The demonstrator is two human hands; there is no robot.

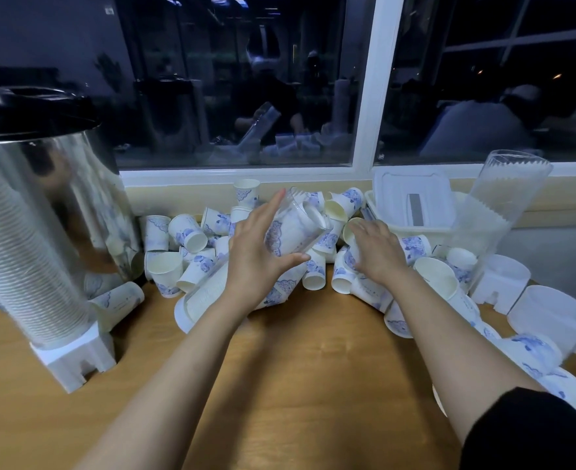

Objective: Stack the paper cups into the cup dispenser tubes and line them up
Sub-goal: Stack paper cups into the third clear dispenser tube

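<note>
left hand (256, 252) grips tube (300, 225); right hand (378, 252) half-hides cup (349, 231).

The left hand (256, 256) hid part of the clear tube (296, 227) it gripped. Fingertips of the right hand (378, 252) lay out of sight among the paper cups (414, 246), its hold unclear.

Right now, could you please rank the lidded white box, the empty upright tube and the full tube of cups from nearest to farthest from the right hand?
1. Lidded white box, just behind the right hand.
2. Empty upright tube, far right.
3. Full tube of cups, far left.
</note>
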